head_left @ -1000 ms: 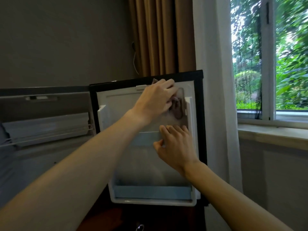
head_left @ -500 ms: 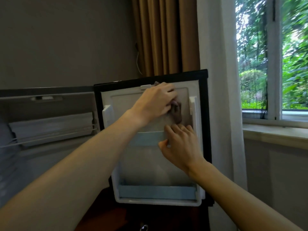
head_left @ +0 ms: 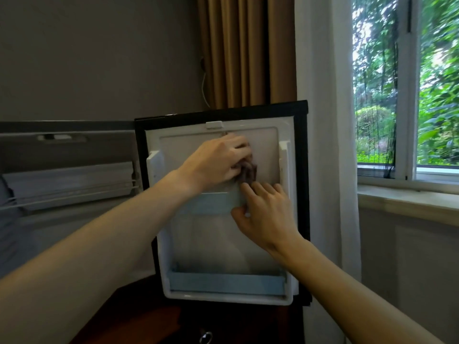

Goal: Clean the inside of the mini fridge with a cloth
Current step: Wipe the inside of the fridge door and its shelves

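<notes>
Fridge door [head_left: 268, 150], white-lined plastic with a black outer frame, stands swung wide open and faces the camera, while the grey interior of the mini fridge [head_left: 74, 219] lies open to the left of it. Two pale blue translucent door shelves are fitted across the liner: the upper shelf [head_left: 211, 202] at mid height and the lower shelf [head_left: 227, 281] along the bottom edge, and as far as the soft focus allows, neither shows anything in it. One thin wire rack [head_left: 72, 192] runs across the cabinet below a white ribbed compartment [head_left: 69, 180]; what that compartment holds cannot be told. Two bare hands work on the door. The left hand [head_left: 218, 160] is clenched on a crumpled brownish-grey cloth [head_left: 247, 173], pressing it against the upper panel of the liner, just above the upper shelf. The right hand [head_left: 267, 214] lies directly below the cloth, fingers curled over the top of the upper shelf and thumb against its front, gripping it. One small white latch tab [head_left: 214, 124] sits at the top centre of the liner. Behind the door hang one tan pleated curtain [head_left: 246, 50] and one white sheer curtain [head_left: 323, 120], beside a white-framed window [head_left: 407, 95] full of green leaves.
</notes>
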